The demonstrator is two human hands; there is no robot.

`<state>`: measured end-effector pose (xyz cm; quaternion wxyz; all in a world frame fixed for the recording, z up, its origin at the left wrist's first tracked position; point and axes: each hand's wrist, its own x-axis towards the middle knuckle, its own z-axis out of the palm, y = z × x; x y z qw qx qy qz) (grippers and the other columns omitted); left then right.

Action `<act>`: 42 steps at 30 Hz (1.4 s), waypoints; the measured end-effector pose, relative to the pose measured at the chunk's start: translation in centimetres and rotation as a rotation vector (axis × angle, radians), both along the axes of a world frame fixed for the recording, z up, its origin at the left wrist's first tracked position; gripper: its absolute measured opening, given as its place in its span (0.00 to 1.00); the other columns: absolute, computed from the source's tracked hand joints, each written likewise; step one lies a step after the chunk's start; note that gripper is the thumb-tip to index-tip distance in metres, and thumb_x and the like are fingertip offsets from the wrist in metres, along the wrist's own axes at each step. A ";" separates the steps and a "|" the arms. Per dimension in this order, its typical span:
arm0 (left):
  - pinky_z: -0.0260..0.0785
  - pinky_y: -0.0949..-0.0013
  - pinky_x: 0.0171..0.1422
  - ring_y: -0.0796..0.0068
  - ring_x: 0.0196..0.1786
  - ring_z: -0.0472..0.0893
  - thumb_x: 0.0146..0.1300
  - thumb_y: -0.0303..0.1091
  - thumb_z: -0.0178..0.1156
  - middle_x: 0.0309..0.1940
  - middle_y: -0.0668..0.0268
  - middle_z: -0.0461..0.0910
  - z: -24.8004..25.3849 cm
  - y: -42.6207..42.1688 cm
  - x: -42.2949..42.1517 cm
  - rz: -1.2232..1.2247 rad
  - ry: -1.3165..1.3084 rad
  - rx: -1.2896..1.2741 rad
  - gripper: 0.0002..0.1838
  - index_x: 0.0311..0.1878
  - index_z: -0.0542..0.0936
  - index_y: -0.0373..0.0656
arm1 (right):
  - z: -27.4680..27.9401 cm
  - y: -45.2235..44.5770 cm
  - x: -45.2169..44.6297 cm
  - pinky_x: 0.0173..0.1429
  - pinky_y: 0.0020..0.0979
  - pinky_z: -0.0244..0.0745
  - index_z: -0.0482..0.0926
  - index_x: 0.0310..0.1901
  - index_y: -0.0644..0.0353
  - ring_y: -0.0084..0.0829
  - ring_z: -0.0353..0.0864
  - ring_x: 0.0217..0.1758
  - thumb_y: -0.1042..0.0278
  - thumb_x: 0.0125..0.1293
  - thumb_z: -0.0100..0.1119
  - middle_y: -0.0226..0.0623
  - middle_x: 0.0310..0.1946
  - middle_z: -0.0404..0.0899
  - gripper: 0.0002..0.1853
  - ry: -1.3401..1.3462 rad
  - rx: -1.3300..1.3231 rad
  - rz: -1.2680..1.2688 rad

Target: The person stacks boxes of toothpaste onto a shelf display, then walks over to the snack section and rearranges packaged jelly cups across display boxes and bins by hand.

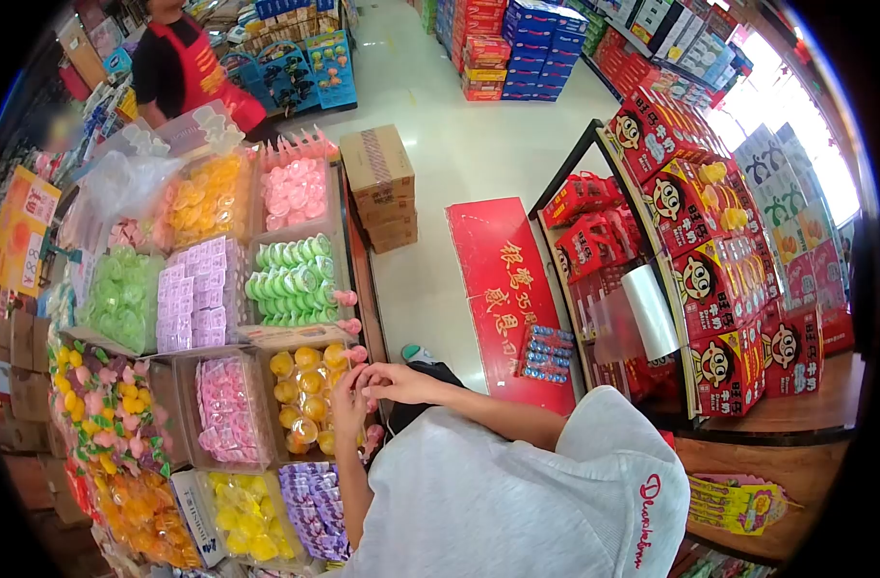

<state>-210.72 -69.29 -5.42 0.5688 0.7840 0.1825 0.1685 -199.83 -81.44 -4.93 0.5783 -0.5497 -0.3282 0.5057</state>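
Several clear bins (185, 385) flank a pale floor (469, 154).

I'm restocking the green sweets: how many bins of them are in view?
2: one of pale green sweets left of the lilac packets, one of green-and-white sweets right of them. More may be hidden.

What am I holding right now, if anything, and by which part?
Can't tell: your left hand and right hand are close together beside the yellow-orange packs, and anything between them is too small to make out.

Head-worn fisheye view, facing forward and down, from close above
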 end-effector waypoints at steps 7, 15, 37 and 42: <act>0.72 0.67 0.47 0.64 0.43 0.81 0.63 0.27 0.55 0.42 0.56 0.81 1.4 0.1 -0.8 0.010 -0.009 0.055 0.13 0.50 0.79 0.36 | 1.0 0.3 -0.5 0.46 0.27 0.75 0.71 0.51 0.64 0.24 0.80 0.39 0.68 0.70 0.53 0.33 0.34 0.78 0.12 0.042 -0.017 0.044; 0.72 0.67 0.49 0.65 0.44 0.81 0.65 0.28 0.54 0.42 0.56 0.82 1.6 0.3 -1.0 0.042 0.032 0.036 0.13 0.51 0.79 0.36 | 1.0 0.9 -0.1 0.46 0.27 0.75 0.70 0.55 0.63 0.24 0.80 0.39 0.68 0.70 0.54 0.33 0.35 0.78 0.15 0.037 -0.039 0.103; 0.71 0.66 0.46 0.62 0.39 0.81 0.63 0.26 0.55 0.38 0.55 0.81 -0.4 0.0 -1.0 0.062 0.072 0.041 0.11 0.47 0.79 0.37 | 0.3 -0.1 0.2 0.45 0.26 0.74 0.74 0.50 0.62 0.23 0.80 0.39 0.66 0.69 0.55 0.33 0.37 0.80 0.12 0.062 0.011 0.039; 0.73 0.68 0.49 0.69 0.45 0.81 0.64 0.27 0.55 0.41 0.58 0.81 0.6 -0.6 -0.2 0.012 0.131 -0.016 0.12 0.48 0.78 0.33 | -0.5 -0.9 0.6 0.45 0.25 0.75 0.76 0.48 0.62 0.22 0.79 0.40 0.63 0.68 0.57 0.32 0.38 0.80 0.13 -0.014 0.018 -0.033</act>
